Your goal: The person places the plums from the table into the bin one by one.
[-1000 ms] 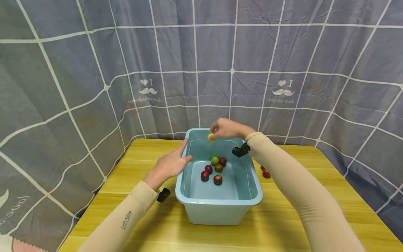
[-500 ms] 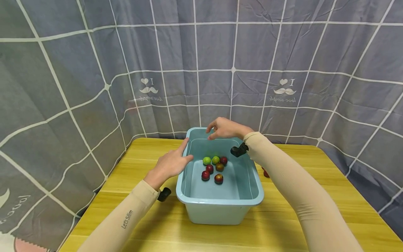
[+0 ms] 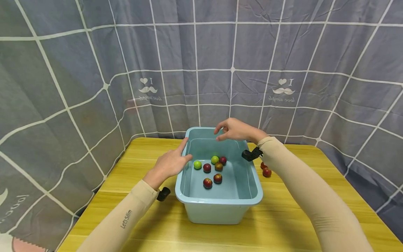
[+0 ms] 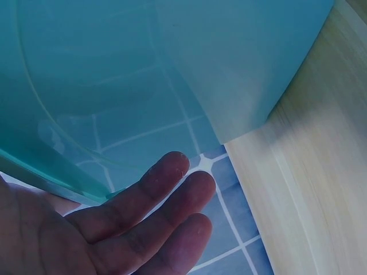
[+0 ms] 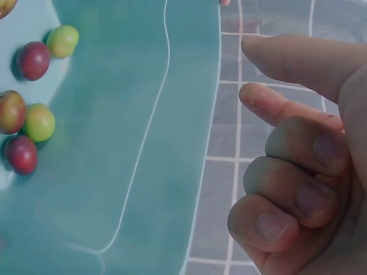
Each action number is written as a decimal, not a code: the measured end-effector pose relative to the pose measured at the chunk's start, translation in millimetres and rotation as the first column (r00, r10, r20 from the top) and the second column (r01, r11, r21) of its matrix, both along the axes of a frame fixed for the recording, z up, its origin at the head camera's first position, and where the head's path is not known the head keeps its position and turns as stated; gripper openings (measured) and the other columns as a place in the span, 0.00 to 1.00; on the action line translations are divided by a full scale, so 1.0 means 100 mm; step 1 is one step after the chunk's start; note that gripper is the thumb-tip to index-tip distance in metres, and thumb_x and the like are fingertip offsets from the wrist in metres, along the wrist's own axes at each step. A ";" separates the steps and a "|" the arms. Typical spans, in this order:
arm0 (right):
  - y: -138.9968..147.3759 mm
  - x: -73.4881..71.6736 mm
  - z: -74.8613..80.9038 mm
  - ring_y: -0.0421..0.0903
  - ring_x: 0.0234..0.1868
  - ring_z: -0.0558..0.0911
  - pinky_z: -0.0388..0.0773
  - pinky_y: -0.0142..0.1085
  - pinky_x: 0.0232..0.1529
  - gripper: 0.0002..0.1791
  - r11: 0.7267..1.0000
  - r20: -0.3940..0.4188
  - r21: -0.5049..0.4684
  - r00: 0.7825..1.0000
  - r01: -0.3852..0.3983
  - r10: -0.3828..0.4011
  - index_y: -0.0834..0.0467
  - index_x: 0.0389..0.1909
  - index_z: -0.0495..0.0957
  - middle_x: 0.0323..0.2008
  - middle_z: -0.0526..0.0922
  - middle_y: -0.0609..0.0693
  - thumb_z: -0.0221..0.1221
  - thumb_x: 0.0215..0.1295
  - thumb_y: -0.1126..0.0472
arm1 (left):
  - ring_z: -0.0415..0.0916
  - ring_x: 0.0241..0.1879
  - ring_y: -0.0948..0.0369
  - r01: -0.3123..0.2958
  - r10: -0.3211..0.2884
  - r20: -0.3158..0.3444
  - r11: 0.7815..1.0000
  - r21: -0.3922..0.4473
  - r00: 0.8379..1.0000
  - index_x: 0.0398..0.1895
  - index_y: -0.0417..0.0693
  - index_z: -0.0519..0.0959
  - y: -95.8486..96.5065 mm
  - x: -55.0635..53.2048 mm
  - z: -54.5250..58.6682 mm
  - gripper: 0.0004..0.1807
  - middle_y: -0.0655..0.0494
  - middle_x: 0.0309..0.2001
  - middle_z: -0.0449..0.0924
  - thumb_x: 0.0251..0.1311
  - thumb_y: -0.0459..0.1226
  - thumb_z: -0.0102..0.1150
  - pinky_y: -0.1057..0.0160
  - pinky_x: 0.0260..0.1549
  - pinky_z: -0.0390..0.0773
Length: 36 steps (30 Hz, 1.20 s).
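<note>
A light blue plastic basin (image 3: 220, 202) stands on the table, with several red plums (image 3: 207, 183) and two green plums (image 3: 197, 164) on its floor. My left hand (image 3: 168, 163) rests along the basin's left rim, fingers extended and thumb over the inside; the left wrist view has its fingers (image 4: 189, 192) against the outer wall. Above the far right part of the basin is my right hand (image 3: 237, 130), holding nothing. Its thumb and index finger (image 5: 292, 106) are spread apart and the other fingers curl loosely, as the right wrist view shows.
Two red plums (image 3: 266, 172) lie on the wooden table (image 3: 148, 224) to the right of the basin, close to my right forearm. A grey checked curtain (image 3: 214, 84) hangs behind the table and along its sides.
My right hand has let go of a green plum, which dropped into the basin and rolled left. Some red plums shifted. The right hand then moved right; the left stayed put.
</note>
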State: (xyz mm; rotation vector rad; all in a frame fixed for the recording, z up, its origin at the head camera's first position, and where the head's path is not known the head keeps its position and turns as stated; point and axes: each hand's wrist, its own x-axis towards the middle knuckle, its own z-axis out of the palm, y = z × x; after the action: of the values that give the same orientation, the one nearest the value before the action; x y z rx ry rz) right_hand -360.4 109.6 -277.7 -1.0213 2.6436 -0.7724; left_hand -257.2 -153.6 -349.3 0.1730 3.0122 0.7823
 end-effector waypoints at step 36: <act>1.37 0.43 -0.66 0.42 0.16 0.61 0.62 0.36 0.20 0.20 0.890 0.113 -0.347 0.955 0.297 -0.275 0.55 0.57 0.79 0.18 0.62 0.46 0.63 0.69 0.49 | 0.80 0.44 0.49 0.017 -0.017 -0.001 1.000 0.011 1.000 0.83 0.68 0.40 -0.03 -0.01 0.00 0.42 0.43 0.64 0.76 0.68 0.58 0.41 0.56 0.28 0.73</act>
State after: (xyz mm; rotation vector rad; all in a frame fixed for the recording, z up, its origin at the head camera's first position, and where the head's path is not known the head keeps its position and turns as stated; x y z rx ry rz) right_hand -317.1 246.1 -343.3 -0.6652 2.6910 -1.3725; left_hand -257.8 -156.3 -349.2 0.1988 3.0040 0.7977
